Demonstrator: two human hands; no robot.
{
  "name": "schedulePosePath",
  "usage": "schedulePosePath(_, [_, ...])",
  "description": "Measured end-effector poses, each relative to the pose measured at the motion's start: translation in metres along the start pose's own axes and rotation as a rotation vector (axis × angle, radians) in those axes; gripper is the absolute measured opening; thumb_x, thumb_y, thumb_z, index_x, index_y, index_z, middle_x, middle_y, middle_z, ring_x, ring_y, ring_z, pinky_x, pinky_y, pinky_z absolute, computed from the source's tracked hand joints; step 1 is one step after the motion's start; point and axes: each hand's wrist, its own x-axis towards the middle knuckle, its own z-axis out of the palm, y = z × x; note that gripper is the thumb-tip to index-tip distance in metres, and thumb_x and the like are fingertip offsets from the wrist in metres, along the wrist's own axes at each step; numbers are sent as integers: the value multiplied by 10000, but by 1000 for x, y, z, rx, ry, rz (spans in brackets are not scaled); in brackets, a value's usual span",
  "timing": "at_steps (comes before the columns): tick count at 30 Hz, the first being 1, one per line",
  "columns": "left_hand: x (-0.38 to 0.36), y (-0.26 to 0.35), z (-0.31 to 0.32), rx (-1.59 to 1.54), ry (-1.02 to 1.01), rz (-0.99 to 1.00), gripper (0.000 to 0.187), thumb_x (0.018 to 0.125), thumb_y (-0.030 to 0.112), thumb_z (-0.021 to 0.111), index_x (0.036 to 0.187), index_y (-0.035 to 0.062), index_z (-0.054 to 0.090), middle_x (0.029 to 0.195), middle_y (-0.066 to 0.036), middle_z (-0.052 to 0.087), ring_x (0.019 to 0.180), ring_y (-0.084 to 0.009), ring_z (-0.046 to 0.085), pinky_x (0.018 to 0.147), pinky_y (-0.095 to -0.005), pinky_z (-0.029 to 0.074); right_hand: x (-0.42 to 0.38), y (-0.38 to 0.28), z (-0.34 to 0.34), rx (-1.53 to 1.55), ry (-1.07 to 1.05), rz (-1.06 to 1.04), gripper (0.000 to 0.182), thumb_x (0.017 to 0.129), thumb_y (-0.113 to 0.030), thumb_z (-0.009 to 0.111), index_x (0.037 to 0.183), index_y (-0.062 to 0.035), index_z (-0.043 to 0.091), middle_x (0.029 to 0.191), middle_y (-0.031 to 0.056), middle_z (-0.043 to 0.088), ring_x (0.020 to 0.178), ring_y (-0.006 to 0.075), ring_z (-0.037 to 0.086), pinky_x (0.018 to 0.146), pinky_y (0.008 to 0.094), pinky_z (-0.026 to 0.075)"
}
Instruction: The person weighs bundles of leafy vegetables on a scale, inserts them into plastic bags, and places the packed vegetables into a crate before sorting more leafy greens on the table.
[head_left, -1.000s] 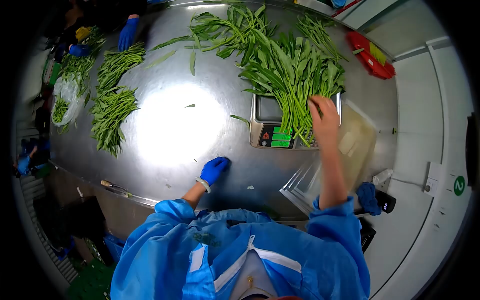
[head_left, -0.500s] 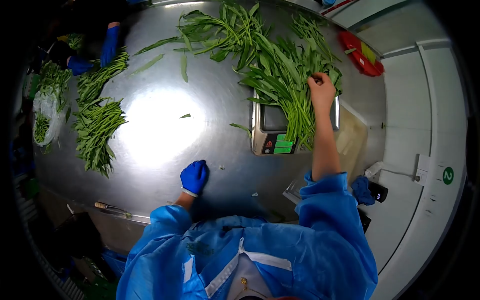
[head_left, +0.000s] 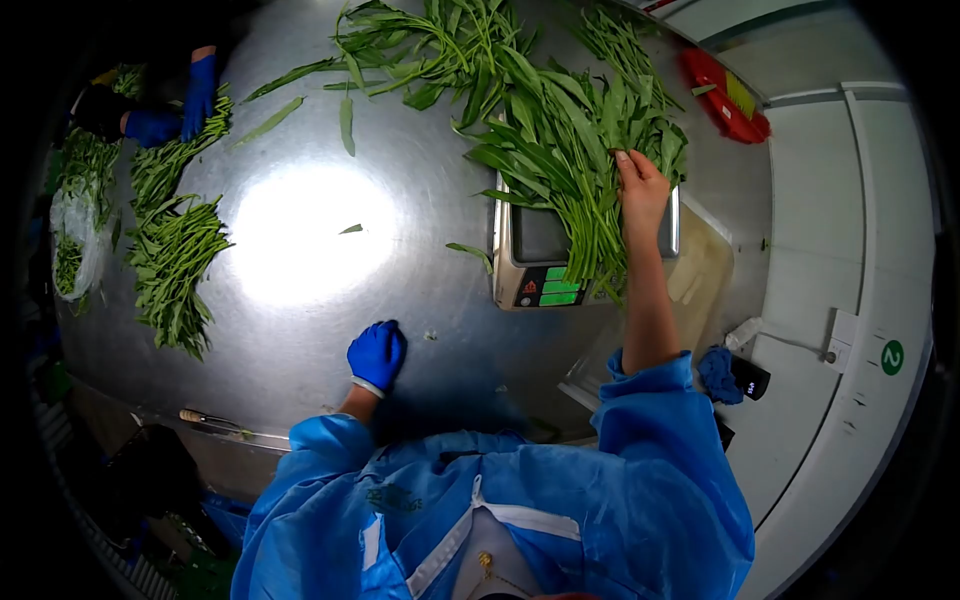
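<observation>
A pile of long-stemmed leafy greens, looking like water spinach (head_left: 570, 150), lies across a digital scale (head_left: 530, 235) with green lit displays. At the pile's right side is my right hand (head_left: 643, 195), bare, its thumb and fingers pinched on a leaf of the greens. My left hand (head_left: 377, 355), in a blue glove, rests as a closed fist on the metal table (head_left: 420, 380) near its front edge, apart from the greens. Nothing shows in that fist.
Bunched greens (head_left: 180, 260) lie at the left, where a co-worker's blue-gloved hands (head_left: 175, 115) touch another bunch. A clear plastic bag of greens (head_left: 75, 240) stands beyond. A knife-like tool (head_left: 210, 418) lies on the front edge, a red basket (head_left: 725, 95) at the back right.
The view has shifted slightly, so most things sit a little further left. My right hand's fingers have straightened somewhat at the leaf. My left fist stays on the table.
</observation>
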Motion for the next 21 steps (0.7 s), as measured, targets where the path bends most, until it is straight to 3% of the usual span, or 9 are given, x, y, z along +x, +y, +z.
schedulePosePath(3, [-3,-2,2,10,-27,-5,182,832,163,592,1005,115,619,856,-95,635,748,-296,618,615,-409,472,-10,-24,-2,-47,-38,25,333,889,-206,674,1088,60,654,748,26,656,593,48,505,543,216,392])
schedulePosePath(6, [-4,-5,3,3,-35,-8,187,833,163,591,1011,116,617,857,-92,636,748,-295,619,617,-407,472,-23,-39,-5,-165,61,-138,327,878,-229,686,1061,42,676,726,27,664,595,62,538,551,231,417])
schedulePosePath(11, [0,-2,-2,-5,-38,3,182,833,159,588,1008,118,621,855,-90,636,747,-292,620,616,-405,473,16,-114,15,-513,-262,-172,411,822,-290,731,1083,23,679,763,59,681,660,109,598,614,270,465])
schedulePosePath(13, [1,-1,-1,-14,-14,11,160,830,141,587,983,125,630,834,-84,639,723,-288,618,602,-404,473,47,-131,35,-31,-27,-338,412,827,-295,717,1055,45,672,845,90,683,760,124,623,676,286,480])
schedulePosePath(15, [-2,-2,0,-16,-14,5,158,829,141,587,980,125,630,832,-84,639,721,-289,617,602,-409,476,68,-138,39,24,21,-510,353,825,-275,706,1012,23,681,889,104,673,799,149,627,702,296,484])
schedulePosePath(17, [-4,-3,5,-18,-30,-16,175,830,159,590,997,117,622,848,-90,636,740,-295,618,617,-420,480,66,-138,33,-176,-1,-554,284,816,-249,698,960,-5,686,912,116,662,820,185,631,714,312,491])
schedulePosePath(19, [-3,-5,5,-8,-48,-14,171,830,159,591,993,120,622,849,-91,636,741,-296,618,624,-419,485,33,-124,16,-630,-104,-442,206,799,-217,691,900,-38,689,912,126,652,824,233,635,713,334,501])
schedulePosePath(21, [-3,-3,3,1,-30,-6,168,831,156,589,993,124,623,848,-93,635,741,-296,617,624,-413,486,4,-81,12,-874,-145,-496,156,776,-189,684,862,-58,681,896,131,639,827,299,624,696,382,505])
